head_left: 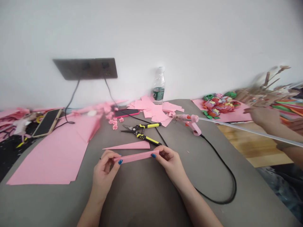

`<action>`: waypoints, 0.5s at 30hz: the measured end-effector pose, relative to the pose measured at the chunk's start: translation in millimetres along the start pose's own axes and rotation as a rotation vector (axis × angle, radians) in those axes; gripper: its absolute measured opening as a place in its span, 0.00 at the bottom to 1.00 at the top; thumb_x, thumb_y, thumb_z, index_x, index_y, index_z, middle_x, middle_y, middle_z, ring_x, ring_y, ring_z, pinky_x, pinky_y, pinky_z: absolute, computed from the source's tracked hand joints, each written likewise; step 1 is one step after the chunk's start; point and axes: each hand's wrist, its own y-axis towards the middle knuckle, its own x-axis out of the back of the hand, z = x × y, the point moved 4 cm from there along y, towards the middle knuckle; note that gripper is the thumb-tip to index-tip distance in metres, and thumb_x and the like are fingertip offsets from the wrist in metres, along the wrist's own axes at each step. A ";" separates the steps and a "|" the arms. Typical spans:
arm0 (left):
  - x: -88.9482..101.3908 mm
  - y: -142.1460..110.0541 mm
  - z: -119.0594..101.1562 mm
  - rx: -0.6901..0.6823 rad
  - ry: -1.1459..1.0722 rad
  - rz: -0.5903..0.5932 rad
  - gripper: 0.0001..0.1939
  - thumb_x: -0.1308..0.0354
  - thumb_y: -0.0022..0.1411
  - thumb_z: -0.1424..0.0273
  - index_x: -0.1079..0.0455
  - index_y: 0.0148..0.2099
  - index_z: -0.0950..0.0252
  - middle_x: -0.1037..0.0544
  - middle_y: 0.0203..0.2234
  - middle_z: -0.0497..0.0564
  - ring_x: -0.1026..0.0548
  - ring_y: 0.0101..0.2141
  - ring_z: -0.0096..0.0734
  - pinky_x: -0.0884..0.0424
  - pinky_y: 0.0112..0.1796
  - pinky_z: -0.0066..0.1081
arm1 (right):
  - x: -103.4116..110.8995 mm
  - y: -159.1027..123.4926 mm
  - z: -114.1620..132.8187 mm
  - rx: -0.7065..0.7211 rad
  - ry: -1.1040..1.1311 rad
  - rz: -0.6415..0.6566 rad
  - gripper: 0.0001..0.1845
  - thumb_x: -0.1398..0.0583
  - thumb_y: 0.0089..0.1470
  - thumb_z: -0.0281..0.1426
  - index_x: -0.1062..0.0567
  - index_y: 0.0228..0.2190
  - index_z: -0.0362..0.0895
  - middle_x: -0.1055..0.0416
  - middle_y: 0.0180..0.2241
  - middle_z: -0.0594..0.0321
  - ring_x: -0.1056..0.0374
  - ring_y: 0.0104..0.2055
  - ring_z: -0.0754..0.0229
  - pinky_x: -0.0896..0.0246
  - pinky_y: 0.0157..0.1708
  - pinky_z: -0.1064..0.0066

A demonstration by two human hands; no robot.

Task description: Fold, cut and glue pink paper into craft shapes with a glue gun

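Stretched between my two hands is a narrow folded strip of pink paper (136,156). My left hand (105,170) pinches its left end between thumb and fingers. At the other end, my right hand (171,164) grips it the same way. Just beyond the strip lies a long pointed piece of pink paper (132,145) on the grey table (142,195). Black and yellow pliers (144,134) rest behind that, handles spread, one handle end near my right hand's fingers.
Large pink sheets (54,151) lie left, near a phone (47,123). Small paper flowers (115,121), another phone (127,113), pink paper pieces (153,110) and a bottle (159,88) stand further back. Right are a corded pink glue gun (191,123), craft flowers (221,105) and another person's hand (265,118).
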 end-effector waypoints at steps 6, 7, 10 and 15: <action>-1.2 0.4 -0.1 -0.011 0.009 0.029 0.03 0.38 0.65 0.73 0.26 0.37 0.59 0.29 0.31 0.47 0.30 0.34 0.30 0.31 0.34 0.24 | 0.8 0.2 0.6 0.023 0.003 -0.004 0.17 0.31 0.50 0.46 0.23 0.28 0.45 0.26 0.27 0.62 0.33 0.30 0.59 0.37 0.31 0.70; -1.2 0.6 -0.4 -0.016 0.010 0.035 0.04 0.39 0.65 0.73 0.26 0.37 0.59 0.30 0.31 0.47 0.30 0.34 0.30 0.32 0.33 0.24 | 0.8 0.2 0.7 0.028 0.005 -0.003 0.17 0.31 0.50 0.46 0.23 0.28 0.45 0.26 0.28 0.61 0.32 0.31 0.59 0.36 0.32 0.69; -2.0 1.4 -2.3 -0.027 0.022 0.060 0.05 0.40 0.65 0.74 0.27 0.36 0.59 0.31 0.31 0.46 0.31 0.33 0.29 0.32 0.34 0.24 | 0.6 0.4 1.0 0.043 0.013 0.003 0.16 0.31 0.51 0.46 0.22 0.29 0.46 0.25 0.29 0.60 0.31 0.32 0.58 0.34 0.34 0.68; -5.7 2.4 -5.4 -0.015 0.065 0.095 0.06 0.40 0.63 0.75 0.32 0.34 0.60 0.32 0.30 0.47 0.31 0.33 0.30 0.32 0.34 0.25 | 0.4 0.6 1.5 0.058 0.022 0.017 0.16 0.31 0.52 0.46 0.22 0.30 0.46 0.24 0.30 0.60 0.30 0.33 0.57 0.34 0.34 0.68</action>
